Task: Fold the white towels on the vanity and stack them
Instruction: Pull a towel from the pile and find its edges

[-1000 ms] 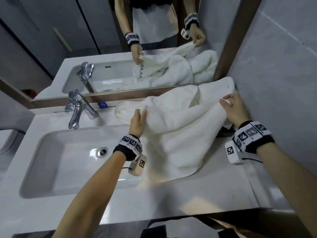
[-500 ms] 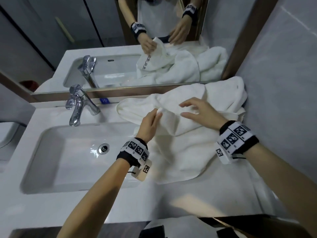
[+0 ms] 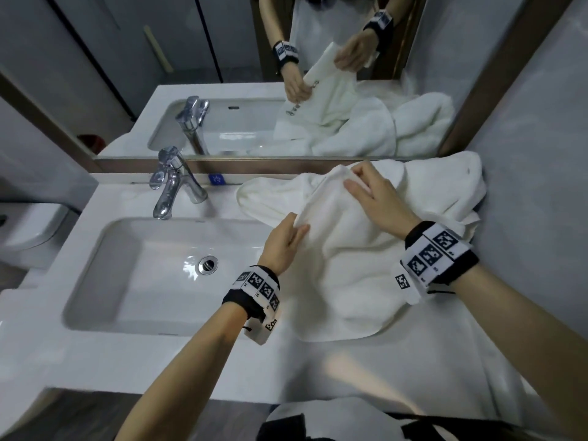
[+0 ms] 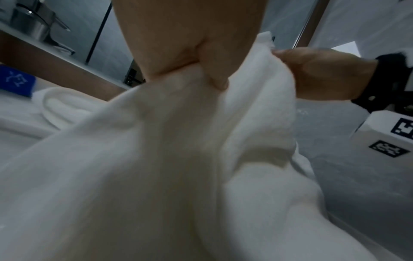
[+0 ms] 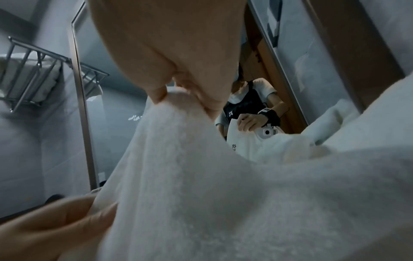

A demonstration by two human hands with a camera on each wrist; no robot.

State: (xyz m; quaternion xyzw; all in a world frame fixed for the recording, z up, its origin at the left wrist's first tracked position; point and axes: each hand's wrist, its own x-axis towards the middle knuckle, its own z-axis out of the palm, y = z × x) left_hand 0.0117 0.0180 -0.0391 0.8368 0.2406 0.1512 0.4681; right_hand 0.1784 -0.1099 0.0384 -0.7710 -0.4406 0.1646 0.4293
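Pinching one edge of the rumpled white towel (image 3: 346, 268): left hand (image 3: 283, 246) and right hand (image 3: 378, 198)

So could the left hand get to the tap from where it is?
Probably yes: the left hand is pinching the white towel, but only the open sink basin lies between it and the tap. It would need to let go first.

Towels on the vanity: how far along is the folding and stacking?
Done: nothing; no folded towel or stack shows. In hand: the left hand and right hand each pinch an edge of the top white towel, lifted off the vanity right of the sink. Left: fold it, then the rumpled towel behind by the mirror, then stack.
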